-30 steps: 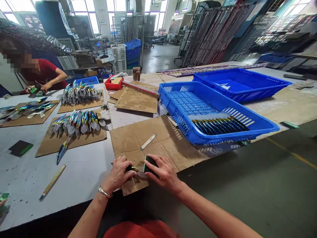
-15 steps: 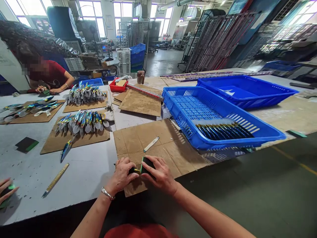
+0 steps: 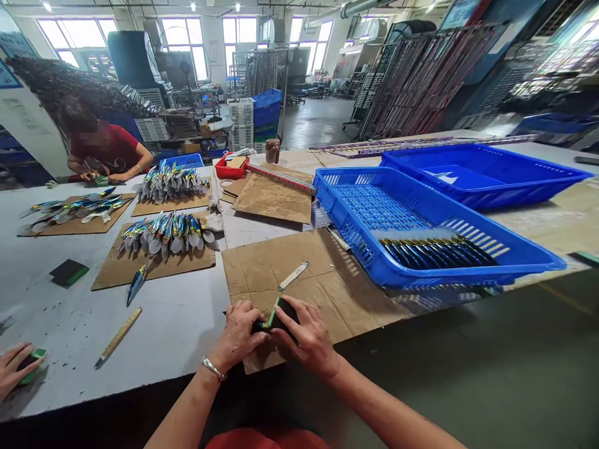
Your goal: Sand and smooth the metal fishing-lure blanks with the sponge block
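Biggest thing near the work is the blue basket (image 3: 421, 249) at 2 o'clock, with a row of dark pieces in it. At 6 o'clock the left hand (image 3: 238, 333) pins a small dark piece (image 3: 260, 325) onto the cardboard sheet (image 3: 299, 280). The right hand (image 3: 306, 333) curls around a green-edged sanding block (image 3: 283, 312) pressed against it. The piece could slip and the fingers get scuffed. No readable labels anywhere.

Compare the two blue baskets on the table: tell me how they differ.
The near blue basket holds a row of dark blue-and-gold pieces at its front end; the far blue basket holds only a white scrap. The near basket's bare floor is open lattice; the far basket's floor looks solid. The near basket's front edge juts past the table edge; the far one lies behind it. Both are shallow, rectangular, slotted blue plastic.
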A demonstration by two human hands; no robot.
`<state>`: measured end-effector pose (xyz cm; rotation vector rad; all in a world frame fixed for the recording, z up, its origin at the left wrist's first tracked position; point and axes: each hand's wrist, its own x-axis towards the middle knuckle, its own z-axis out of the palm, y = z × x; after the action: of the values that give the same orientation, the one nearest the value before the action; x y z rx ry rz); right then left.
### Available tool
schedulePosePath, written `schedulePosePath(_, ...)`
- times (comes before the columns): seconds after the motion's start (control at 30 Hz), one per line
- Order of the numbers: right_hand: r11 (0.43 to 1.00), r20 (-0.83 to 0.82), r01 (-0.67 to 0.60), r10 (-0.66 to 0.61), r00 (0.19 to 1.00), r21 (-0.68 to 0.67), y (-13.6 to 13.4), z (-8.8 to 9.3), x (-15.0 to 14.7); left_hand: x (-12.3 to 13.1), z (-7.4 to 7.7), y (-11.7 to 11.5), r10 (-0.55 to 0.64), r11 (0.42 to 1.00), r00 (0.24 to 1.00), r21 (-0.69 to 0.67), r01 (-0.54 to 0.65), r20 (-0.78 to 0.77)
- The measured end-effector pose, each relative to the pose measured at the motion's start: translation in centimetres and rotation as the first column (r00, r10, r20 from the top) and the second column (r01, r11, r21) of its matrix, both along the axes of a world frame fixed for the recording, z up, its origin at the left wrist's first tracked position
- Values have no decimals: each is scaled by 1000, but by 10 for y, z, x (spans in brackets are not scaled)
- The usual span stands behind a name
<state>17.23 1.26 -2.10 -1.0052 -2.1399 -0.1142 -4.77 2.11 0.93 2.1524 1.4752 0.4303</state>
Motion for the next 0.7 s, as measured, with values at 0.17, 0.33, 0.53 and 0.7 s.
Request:
schedulePosePath(0.17,1000,49,8,-8,999,-8,-10,-4,17,-1,-2,3,-19,1000,999,2,19,26)
schedulePosePath(0.33,996,35,74,-72,997,-42,28,1,-24,-1,-6,0,24,999,1000,38,-24,-2)
schedulePosePath(0.53,964,-30,264,-266,964,-34,65,4,36,-4,-7,0,27,999,993,33,-31,118)
schedulePosePath(0.7,969,-111,245,-246,963,-26,49,-19,65,5,-28,-9,72,994,990,71,-81,125)
